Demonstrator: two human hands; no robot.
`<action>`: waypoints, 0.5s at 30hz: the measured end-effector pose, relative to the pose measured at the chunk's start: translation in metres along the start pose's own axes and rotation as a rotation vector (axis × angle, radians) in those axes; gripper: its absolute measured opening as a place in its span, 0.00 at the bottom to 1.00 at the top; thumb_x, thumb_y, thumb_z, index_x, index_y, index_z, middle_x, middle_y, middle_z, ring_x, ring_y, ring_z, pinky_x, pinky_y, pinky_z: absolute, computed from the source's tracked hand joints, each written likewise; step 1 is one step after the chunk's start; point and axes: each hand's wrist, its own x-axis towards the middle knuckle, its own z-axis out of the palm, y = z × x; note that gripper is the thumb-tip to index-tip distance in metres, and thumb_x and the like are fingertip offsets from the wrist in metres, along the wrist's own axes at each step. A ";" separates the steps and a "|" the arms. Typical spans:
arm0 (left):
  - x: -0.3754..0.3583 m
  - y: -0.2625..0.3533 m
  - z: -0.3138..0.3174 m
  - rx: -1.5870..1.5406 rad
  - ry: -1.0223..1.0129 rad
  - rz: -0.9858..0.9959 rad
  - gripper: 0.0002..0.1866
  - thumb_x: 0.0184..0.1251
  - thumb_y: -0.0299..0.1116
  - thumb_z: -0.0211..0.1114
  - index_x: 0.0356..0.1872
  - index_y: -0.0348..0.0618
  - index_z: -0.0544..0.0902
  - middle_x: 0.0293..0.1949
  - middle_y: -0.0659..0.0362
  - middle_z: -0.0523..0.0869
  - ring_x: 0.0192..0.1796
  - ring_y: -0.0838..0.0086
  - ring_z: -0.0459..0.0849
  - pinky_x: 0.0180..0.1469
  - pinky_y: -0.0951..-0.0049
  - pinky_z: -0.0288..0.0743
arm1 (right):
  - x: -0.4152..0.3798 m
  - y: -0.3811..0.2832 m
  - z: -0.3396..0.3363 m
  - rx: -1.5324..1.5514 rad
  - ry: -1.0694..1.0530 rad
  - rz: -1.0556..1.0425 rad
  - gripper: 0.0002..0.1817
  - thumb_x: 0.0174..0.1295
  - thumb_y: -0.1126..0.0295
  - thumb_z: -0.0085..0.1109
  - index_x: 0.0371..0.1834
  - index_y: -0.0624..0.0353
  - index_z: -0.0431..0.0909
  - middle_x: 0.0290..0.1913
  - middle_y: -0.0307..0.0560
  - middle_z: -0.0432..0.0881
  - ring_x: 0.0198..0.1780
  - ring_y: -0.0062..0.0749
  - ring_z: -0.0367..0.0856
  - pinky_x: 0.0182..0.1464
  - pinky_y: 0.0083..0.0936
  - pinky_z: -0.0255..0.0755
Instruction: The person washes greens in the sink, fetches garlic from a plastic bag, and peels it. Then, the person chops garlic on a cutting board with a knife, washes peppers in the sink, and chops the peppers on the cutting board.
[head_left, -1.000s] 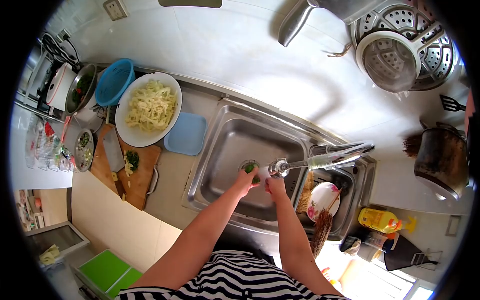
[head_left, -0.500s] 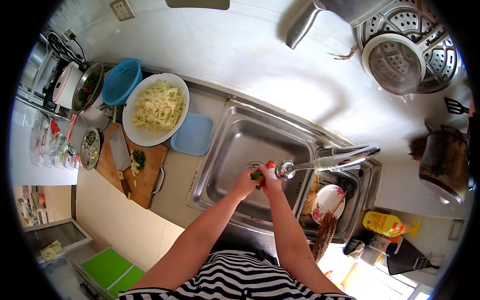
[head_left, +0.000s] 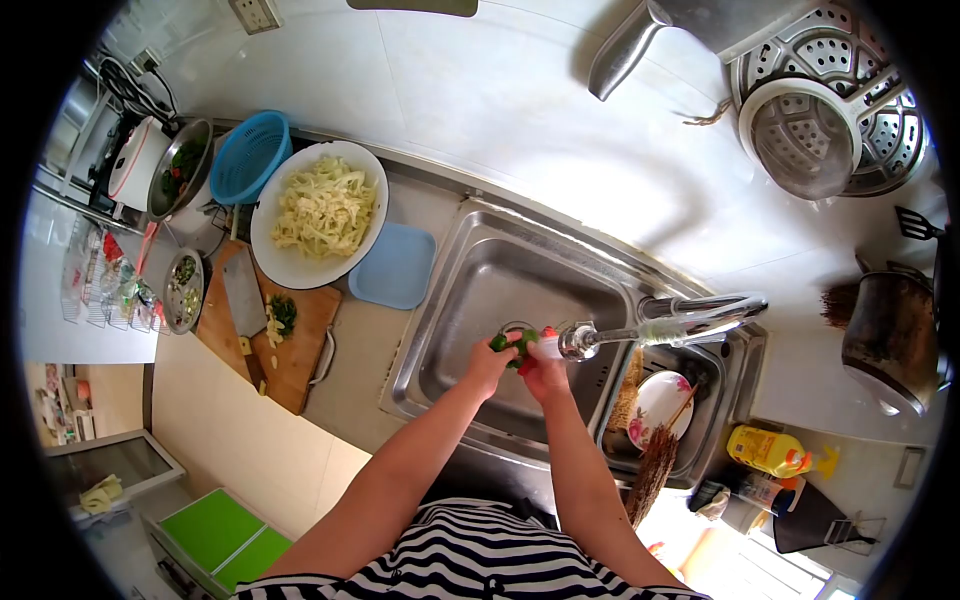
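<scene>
Over the large basin of the steel sink (head_left: 470, 300), both of my hands are close together beside the faucet head (head_left: 577, 341). My left hand (head_left: 486, 366) is closed on green peppers (head_left: 500, 343). Beside it, my right hand (head_left: 543, 374) grips red and green peppers (head_left: 524, 362), partly hidden by the fingers. The faucet head is right next to my right hand, and water seems to run over it. The sink drain shows just behind the peppers.
Left of the sink are a blue tray (head_left: 393, 267), a bowl of shredded cabbage (head_left: 262, 240), a blue basket (head_left: 250, 158) and a cutting board (head_left: 300, 375) with a cleaver (head_left: 243, 293). The small right basin holds a floral plate (head_left: 655, 400) and a brush (head_left: 653, 470).
The view has shifted slightly. My hands have moved a little apart, and more of the green peppers shows between them.
</scene>
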 end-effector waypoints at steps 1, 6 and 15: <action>-0.004 0.000 0.000 0.029 -0.007 -0.022 0.15 0.57 0.19 0.65 0.47 0.37 0.83 0.42 0.58 0.85 0.39 0.76 0.82 0.46 0.75 0.76 | 0.000 0.002 -0.001 0.000 0.000 0.000 0.11 0.59 0.71 0.62 0.43 0.46 0.74 0.42 0.35 0.79 0.41 0.31 0.79 0.36 0.29 0.74; -0.016 0.010 0.013 -0.076 -0.024 -0.259 0.18 0.57 0.21 0.66 0.50 0.41 0.80 0.39 0.59 0.84 0.39 0.73 0.83 0.47 0.71 0.79 | 0.012 0.011 -0.028 0.120 0.259 -0.017 0.13 0.56 0.75 0.61 0.45 0.50 0.74 0.40 0.38 0.79 0.42 0.32 0.80 0.39 0.30 0.75; 0.013 -0.021 0.044 0.038 -0.235 -0.222 0.15 0.67 0.43 0.61 0.44 0.42 0.75 0.29 0.60 0.78 0.29 0.75 0.78 0.30 0.72 0.75 | -0.008 -0.035 -0.048 0.212 0.122 -0.094 0.17 0.58 0.63 0.60 0.51 0.53 0.74 0.45 0.41 0.81 0.48 0.34 0.79 0.51 0.34 0.74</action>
